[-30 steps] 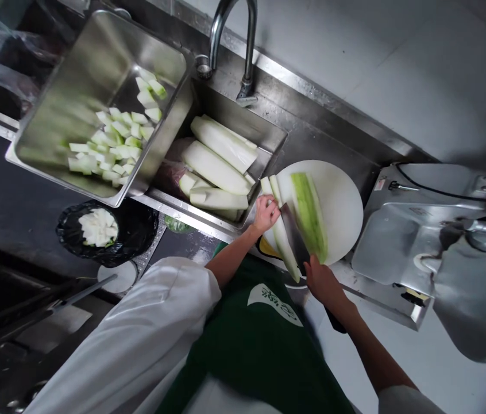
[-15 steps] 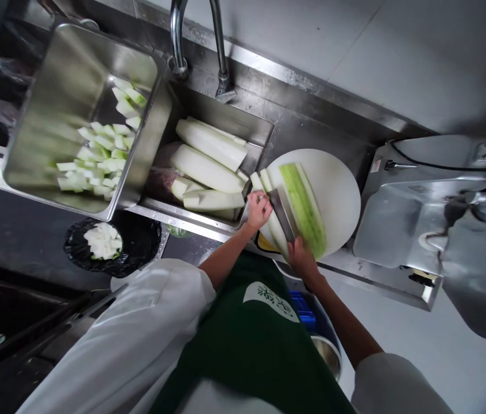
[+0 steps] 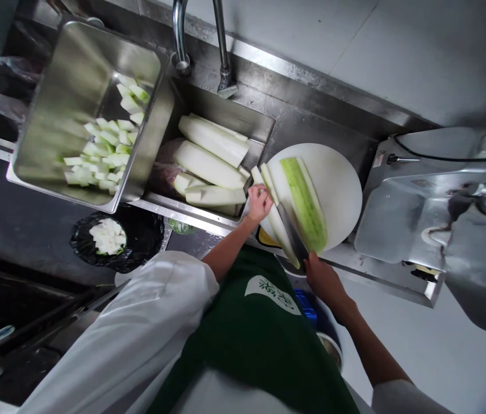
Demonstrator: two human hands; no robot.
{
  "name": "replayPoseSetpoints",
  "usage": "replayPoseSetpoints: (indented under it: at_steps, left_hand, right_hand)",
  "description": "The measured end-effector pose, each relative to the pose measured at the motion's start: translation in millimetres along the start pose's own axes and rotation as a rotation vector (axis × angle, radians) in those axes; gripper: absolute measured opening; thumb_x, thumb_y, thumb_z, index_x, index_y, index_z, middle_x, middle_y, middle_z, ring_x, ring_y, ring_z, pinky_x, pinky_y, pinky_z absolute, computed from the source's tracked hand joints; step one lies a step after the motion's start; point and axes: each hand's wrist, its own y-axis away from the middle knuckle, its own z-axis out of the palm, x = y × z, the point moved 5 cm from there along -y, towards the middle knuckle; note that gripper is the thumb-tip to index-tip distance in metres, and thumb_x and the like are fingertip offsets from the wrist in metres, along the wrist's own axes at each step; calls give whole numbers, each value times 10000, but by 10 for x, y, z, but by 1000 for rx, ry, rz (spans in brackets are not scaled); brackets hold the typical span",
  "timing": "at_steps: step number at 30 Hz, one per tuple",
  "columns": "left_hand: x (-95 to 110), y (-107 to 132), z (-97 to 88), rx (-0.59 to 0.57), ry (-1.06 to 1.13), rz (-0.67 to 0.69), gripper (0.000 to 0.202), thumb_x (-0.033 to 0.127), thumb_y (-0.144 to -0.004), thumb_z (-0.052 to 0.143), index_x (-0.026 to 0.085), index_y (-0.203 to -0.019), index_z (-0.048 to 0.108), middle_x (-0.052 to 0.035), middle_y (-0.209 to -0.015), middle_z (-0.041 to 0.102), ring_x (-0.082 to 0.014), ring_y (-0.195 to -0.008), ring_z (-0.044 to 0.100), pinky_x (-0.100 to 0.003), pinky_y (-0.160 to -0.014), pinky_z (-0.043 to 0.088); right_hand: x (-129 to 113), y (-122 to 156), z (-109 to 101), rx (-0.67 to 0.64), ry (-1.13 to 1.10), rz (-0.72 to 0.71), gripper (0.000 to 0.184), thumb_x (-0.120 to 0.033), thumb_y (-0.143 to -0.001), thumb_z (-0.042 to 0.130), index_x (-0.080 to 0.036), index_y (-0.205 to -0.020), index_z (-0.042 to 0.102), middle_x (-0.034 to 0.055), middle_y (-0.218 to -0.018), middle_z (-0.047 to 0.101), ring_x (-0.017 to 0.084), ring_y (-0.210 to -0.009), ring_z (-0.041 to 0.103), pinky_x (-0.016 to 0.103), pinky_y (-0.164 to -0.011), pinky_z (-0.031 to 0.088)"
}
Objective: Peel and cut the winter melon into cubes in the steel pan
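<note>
A long pale gourd strip lies along the left side of the round white cutting board, its near end past the rim. My left hand presses on the strip with curled fingers. In my right hand is the handle of a knife, whose blade lies lengthwise along the strip's right side. Thin cut strips stick out beyond my left hand. Right of the blade rests a larger gourd piece with green, soft-looking flesh facing up.
Left of the board, a sink holds several peeled gourd pieces. A deep steel pan with cut chunks sits farther left. The faucet stands behind the sink. A black-lined bin is below; a steel machine stands right.
My right hand has drawn the knife toward me and to the right along the strip. My left hand stays on the strip. The view has shifted slightly.
</note>
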Motion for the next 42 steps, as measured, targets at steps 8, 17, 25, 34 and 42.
replayPoseSetpoints:
  at_steps: [8,17,25,34,42]
  left_hand:
    - [-37,-8,20,-27,33,-44,179,267,-1014,460,194,-1003,622,-135,-1104,552,-278,-1106,504,-494,-1007,416]
    - [230,-48,-425,-304,47,106,367,275,-1053,406,150,-1362,560,-211,-1410,507,-281,-1375,477,-481,-1126,432]
    - [509,-381,-295,-1106,-380,674,600,217,-862,740,261,-1438,578,-143,-1468,592,-361,-1496,402,-615,-1214,266]
    - [670,-587,10,-1327,-421,829,571,165,-723,850,220,-1263,674,-118,-1327,675,-298,-1237,604,-432,-1148,347]
    - [629,-559,37,-1486,-503,891,650,191,-679,866,174,-1291,649,-120,-1160,724,-273,-1041,661,-325,-915,456]
  right_hand:
    - [-142,-465,344,121,-104,21,291,-303,-1119,306,-130,-1166,535,133,-901,746,251,-834,736,302,-642,404]
    - [592,119,223,464,-270,134,255,-339,-1087,408,-148,-1101,577,87,-732,688,223,-626,630,287,-580,269]
    - [1236,33,13,594,-215,409,337,-365,-1059,410,-119,-1194,597,137,-754,695,280,-681,652,329,-634,339]
    - [1387,-828,-135,688,-341,395,401,-384,-1026,519,-145,-1345,557,168,-1033,732,301,-917,700,362,-774,436]
    - [1353,-1208,-109,671,-298,246,367,-360,-1038,531,-139,-1331,551,179,-1153,692,289,-1044,666,338,-772,443]
